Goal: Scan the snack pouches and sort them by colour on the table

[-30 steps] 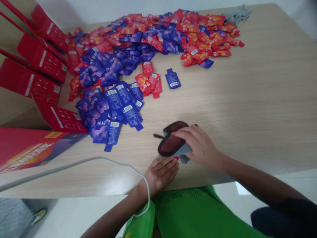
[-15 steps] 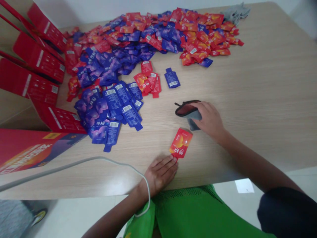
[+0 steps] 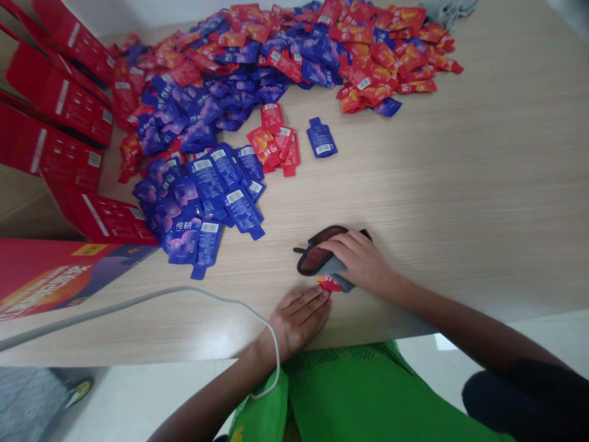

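A red and orange sachet (image 3: 329, 283) lies on the table, mostly covered. My left hand (image 3: 300, 317) rests flat, fingers stretched together, with fingertips on the sachet's narrow end. Over the rest of the sachet, my right hand (image 3: 361, 261) grips a grey cloth pad with black edging and reddish-brown inner faces (image 3: 327, 267). That pad is folded or curled; its underside is hidden. Farther up the table lies a single blue sachet (image 3: 321, 139), and left of it a small group of red sachets (image 3: 276, 144).
Overlapping blue sachets (image 3: 207, 190) lie to the left. A long heap of red and blue sachets (image 3: 276, 52) fills the back, with a grey cloth (image 3: 448, 11) at its right end. Red cartons (image 3: 64, 147) line the left side. A grey cable (image 3: 184, 288) crosses above my left wrist.
My right hand has brought the grey pad toward me and to the left, down over the red sachet. My left hand stays in place. The view has shifted slightly.
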Available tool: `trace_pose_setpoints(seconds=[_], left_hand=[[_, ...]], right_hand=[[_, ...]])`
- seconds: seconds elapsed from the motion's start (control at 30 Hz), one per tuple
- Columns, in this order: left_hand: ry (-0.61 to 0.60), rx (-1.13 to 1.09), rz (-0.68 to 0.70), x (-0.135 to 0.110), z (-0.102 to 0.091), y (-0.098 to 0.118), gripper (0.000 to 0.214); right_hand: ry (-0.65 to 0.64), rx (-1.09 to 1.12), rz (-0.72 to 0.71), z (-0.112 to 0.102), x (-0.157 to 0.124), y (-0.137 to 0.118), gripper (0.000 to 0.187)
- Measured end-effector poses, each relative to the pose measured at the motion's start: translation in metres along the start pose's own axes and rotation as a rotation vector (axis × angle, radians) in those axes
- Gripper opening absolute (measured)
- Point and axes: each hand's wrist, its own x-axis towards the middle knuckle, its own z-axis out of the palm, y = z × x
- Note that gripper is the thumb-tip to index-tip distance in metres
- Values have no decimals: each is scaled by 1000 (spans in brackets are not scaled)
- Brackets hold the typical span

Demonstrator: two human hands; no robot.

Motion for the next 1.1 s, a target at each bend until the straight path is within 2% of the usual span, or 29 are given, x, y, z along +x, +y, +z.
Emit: trace_pose_setpoints(seconds=[0.17,0.27,0.37,0.43,0.6,0.7,0.77,0.87,0.97,1.03,1.1], left_hand=[[-14,7,8,2,-3,0,28],[-11,12,-22,11,-9,4,27],[-15,35,-89,27,-11,10,33],[-17,80,-152,38,-8,11,41],[-142,148,-249,62,11,2,79],[-219,128,-352,77,14,0,95],[-291,128,-427,87,9,3,89],[-371,107,-476,101,-6,6,64],[-290,-50,-531,111,-24,-9,54],[-140,-199,-608,120,-35,-33,52],[49,-353,-694,132,-45,-66,50]], right_hand=[[94,-163,207,-31,10,67,49],[284,-182,318,-51,2,92,50],[513,-127,433,-62,-12,99,49],[583,-78,498,-62,-21,98,48],[592,4,615,-47,-38,101,44],[594,58,657,-41,-39,105,45],[592,93,669,-41,-38,104,45],[589,141,705,-43,-37,102,46],[582,162,732,-44,-37,102,48],[579,168,733,-44,-38,104,48],[580,181,739,-43,-38,106,48]])
